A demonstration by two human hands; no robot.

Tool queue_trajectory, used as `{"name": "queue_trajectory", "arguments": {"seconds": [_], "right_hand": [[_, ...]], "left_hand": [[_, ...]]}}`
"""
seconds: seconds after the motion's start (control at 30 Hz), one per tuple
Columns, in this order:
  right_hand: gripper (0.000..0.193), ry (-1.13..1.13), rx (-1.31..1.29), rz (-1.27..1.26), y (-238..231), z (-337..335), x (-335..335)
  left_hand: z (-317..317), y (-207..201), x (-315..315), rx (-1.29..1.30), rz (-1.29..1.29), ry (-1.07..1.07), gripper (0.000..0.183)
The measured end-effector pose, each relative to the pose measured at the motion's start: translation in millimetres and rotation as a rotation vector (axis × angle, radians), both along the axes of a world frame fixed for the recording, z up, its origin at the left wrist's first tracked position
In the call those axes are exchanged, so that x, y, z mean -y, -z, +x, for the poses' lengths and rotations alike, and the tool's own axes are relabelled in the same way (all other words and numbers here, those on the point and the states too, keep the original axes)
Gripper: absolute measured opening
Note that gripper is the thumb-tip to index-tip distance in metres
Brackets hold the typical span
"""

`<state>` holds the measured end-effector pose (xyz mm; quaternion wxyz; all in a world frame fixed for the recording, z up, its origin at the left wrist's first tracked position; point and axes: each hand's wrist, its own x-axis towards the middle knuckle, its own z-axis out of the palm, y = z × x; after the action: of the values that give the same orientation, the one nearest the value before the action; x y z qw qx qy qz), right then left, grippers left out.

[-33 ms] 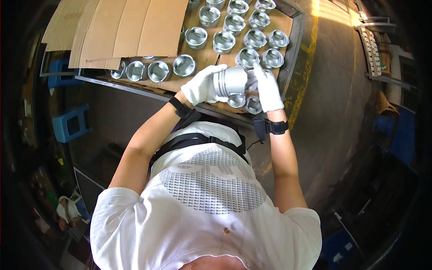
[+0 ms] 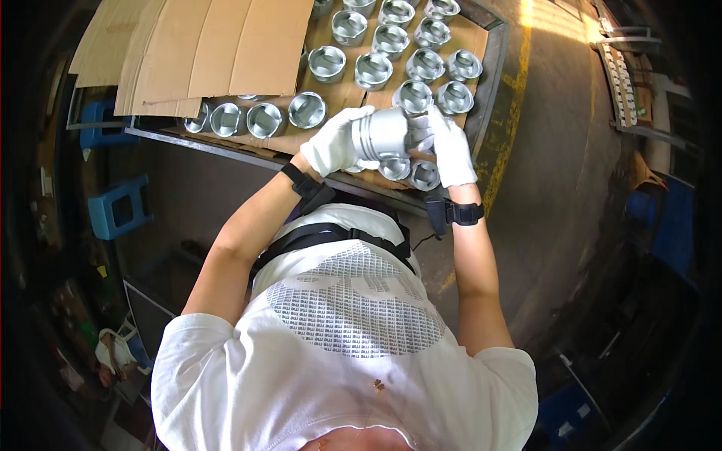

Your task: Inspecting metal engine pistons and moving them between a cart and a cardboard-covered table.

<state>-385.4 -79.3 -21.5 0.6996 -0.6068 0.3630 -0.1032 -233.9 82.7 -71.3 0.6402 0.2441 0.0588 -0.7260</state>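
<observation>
A silver metal piston [image 2: 382,134] lies sideways between my two white-gloved hands, raised over the near edge of the table. My left hand [image 2: 335,143] is closed round its left, ringed-groove end. At the open right end, the fingers of my right hand [image 2: 453,154] grip the skirt; some of them are hidden behind or inside it. Right below the held piston stand two more, one of them a piston [image 2: 424,175] close to my right wrist. Upright rows of similar pistons [image 2: 374,71] stand beyond my hands.
Brown cardboard [image 2: 226,45] covers the table's left part, with a row of pistons along its near edge. A metal rim [image 2: 492,83] borders the table. Blue stools [image 2: 120,207] stand at the left. A yellow line [image 2: 505,150] runs along the floor at the right.
The held piston has shifted slightly to the left and tilted a little. Both hands keep hold of it, and the right fingers have moved slightly.
</observation>
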Motion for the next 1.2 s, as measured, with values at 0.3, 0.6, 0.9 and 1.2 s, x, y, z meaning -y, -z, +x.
{"name": "queue_trajectory", "arguments": {"seconds": [0.3,0.6,0.9,1.2], "right_hand": [[0.040,0.005,-0.086,0.033,4,-13,9],[0.041,-0.010,-0.129,0.570,22,-13,-22],[0.033,0.219,0.228,1.782,38,-34,-15],[0.011,0.193,-0.045,0.075,27,14,179]], "left_hand": [[9,-5,2,0.616,-0.033,-0.173,0.056],[16,34,15,-0.029,-0.032,-0.281,0.046],[7,-17,47,0.452,-0.193,-0.052,0.076],[22,-11,34,0.678,-0.034,0.118,0.068]]}}
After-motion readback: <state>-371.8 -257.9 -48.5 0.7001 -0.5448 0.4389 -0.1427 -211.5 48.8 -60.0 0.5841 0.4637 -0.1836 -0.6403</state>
